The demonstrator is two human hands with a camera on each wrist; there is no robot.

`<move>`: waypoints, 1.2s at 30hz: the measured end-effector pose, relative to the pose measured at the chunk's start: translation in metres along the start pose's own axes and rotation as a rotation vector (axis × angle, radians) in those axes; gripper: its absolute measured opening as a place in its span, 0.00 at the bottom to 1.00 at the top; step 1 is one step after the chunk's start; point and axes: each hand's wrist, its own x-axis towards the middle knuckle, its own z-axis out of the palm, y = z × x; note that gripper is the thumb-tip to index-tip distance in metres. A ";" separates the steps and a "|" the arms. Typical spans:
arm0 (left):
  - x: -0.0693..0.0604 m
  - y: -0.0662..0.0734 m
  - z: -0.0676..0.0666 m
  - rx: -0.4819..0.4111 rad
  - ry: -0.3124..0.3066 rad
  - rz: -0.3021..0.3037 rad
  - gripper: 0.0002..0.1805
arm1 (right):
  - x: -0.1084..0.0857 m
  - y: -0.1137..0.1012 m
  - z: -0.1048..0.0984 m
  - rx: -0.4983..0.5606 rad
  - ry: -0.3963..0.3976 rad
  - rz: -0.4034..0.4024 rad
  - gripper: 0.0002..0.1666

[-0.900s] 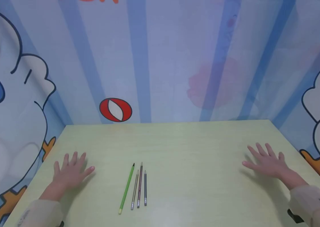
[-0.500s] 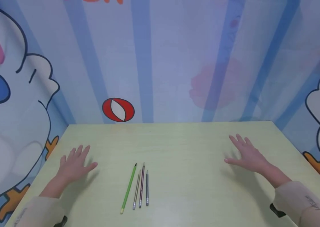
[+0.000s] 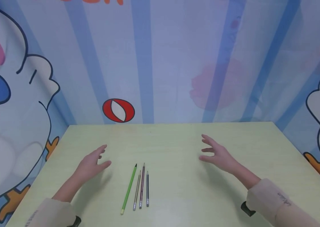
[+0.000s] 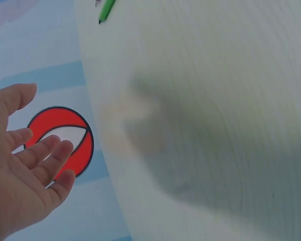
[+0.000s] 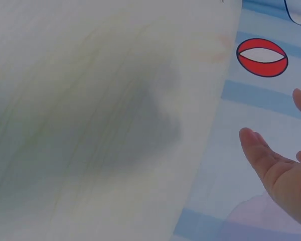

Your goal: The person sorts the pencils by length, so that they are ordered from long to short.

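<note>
Side by side on the pale wooden table (image 3: pixel 177 189) lie a long green pencil (image 3: pixel 128 189), a thin brownish pencil (image 3: pixel 137 190), a dark red pencil (image 3: pixel 142 186) and a shorter dark pencil (image 3: pixel 147 189), tips pointing away from me. My left hand (image 3: pixel 90 165) hovers above the table to the left of the green pencil, fingers loosely bent, palm empty in the left wrist view. To the right of the pencils, my right hand (image 3: pixel 219 156) is in the air with fingers apart and nothing in them. The green pencil's tip also shows in the left wrist view.
A blue striped backdrop (image 3: pixel 171 63) rises behind the table's far edge, with a printed red and white ball (image 3: pixel 118 110). Large white cartoon figures are printed at both sides. A dark band shows under each sleeve cuff (image 3: pixel 265 195).
Both hands have moved inward toward the pencils, the right one farther. Their spread fingers have become more relaxed and bent. The pencils lie as before; the view shifted slightly.
</note>
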 end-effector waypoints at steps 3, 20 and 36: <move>-0.001 0.007 0.004 -0.068 0.001 -0.012 0.34 | 0.006 -0.007 0.011 0.150 -0.015 0.019 0.44; -0.002 0.033 0.034 -0.329 -0.034 -0.232 0.26 | 0.026 -0.047 0.095 0.577 -0.110 0.216 0.34; -0.010 0.037 0.064 -0.321 -0.059 -0.270 0.21 | 0.032 -0.055 0.158 0.550 -0.217 0.266 0.30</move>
